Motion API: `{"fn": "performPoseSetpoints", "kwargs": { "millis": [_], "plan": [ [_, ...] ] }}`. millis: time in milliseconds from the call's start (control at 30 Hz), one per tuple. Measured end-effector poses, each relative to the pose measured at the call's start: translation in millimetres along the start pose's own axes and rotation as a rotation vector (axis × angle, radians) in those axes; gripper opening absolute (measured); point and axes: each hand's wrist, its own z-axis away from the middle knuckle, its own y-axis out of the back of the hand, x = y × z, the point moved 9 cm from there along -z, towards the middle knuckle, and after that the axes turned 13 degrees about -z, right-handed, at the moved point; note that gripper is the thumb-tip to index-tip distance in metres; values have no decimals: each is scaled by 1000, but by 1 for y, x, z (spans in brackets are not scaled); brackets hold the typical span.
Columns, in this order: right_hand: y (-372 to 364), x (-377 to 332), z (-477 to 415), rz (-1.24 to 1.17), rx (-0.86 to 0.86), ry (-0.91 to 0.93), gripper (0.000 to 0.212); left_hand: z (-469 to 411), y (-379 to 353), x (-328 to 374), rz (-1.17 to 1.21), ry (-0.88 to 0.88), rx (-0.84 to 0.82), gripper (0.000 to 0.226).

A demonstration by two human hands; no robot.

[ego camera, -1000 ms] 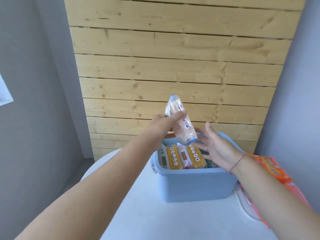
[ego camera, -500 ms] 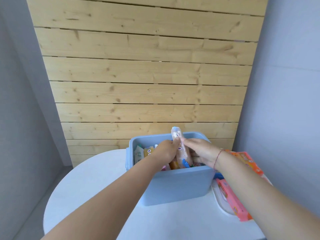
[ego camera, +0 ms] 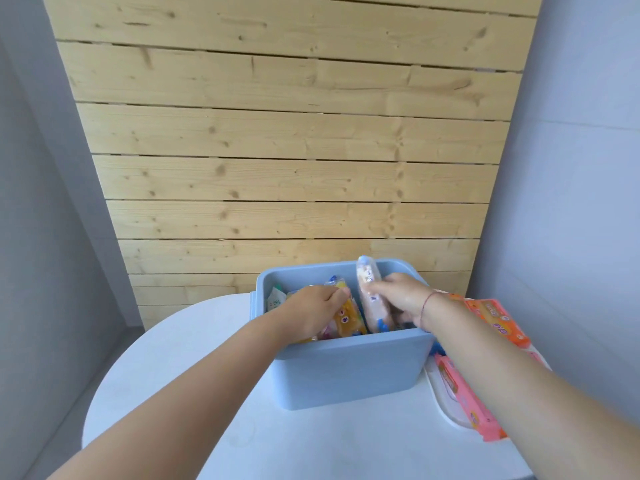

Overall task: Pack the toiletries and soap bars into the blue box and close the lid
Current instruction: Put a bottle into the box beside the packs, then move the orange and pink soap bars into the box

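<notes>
Blue box (ego camera: 346,368), lower centre on the worktop (ego camera: 173,375): a pale packet (ego camera: 369,296) is gripped upright by the right hand (ego camera: 401,299), a yellow packet (ego camera: 346,315) pinched by fingers of the left hand (ego camera: 311,313). Closure could be blocked if the pale packet is left protruding.

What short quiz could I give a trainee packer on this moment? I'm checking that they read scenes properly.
1. True or false: the blue box has its lid on.
2. Which hand grips the tall pale packet standing in the box?
3. The pink and orange soap bars lie: A) inside the box, B) beside it, on the right, C) on the floor.
Key: 1 false. 2 the right hand. 3 B.
</notes>
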Motion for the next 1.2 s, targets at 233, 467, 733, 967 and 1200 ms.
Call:
{"fn": "performPoseSetpoints", "kwargs": {
  "millis": [233, 467, 733, 967, 1200],
  "plan": [
    [-5, 7, -9, 568, -42, -48, 30, 6, -11, 26, -258, -260, 50, 43],
    [-10, 15, -5, 262, -129, -142, 18, -1, -35, 34, -381, -302, -160, 51],
    [70, -49, 36, 42, 30, 306, 18, -9, -41, 31, -500, -268, -201, 49],
    [150, 35, 68, 683, 419, 158, 31, -6, -47, 40, -552, -310, -198, 46],
    [118, 128, 48, 818, 428, -142, 87, -1, -44, 42, -581, -293, -185, 45]
  ]
}}
